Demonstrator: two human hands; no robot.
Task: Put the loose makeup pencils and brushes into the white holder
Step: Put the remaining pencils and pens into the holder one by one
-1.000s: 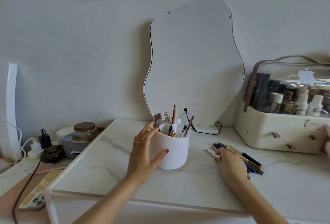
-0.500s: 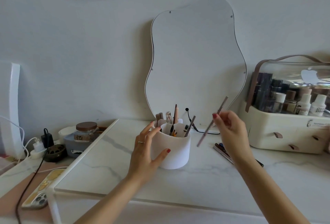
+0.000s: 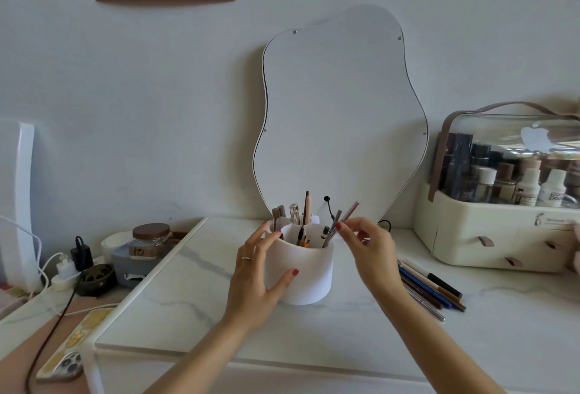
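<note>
The white holder [image 3: 301,274] stands mid-table with several pencils and brushes upright in it. My left hand [image 3: 255,274] rests against its left side, fingers spread along the wall and thumb across the front. My right hand [image 3: 367,247] is at the holder's right rim and pinches a thin brown pencil [image 3: 348,213], which slants up to the right with its lower end inside the holder. Several loose pencils [image 3: 430,287] lie on the table to the right of my right forearm.
A wavy mirror [image 3: 339,117] leans on the wall behind the holder. A cream cosmetics case [image 3: 502,233] sits at the right. A jar [image 3: 150,240], a charger and cables crowd the left; a phone [image 3: 67,359] lies at the front left edge.
My right hand lifted one thin pencil from the pile on the table, carried it leftward and lowered its end into the holder. My left hand stayed on the holder.
</note>
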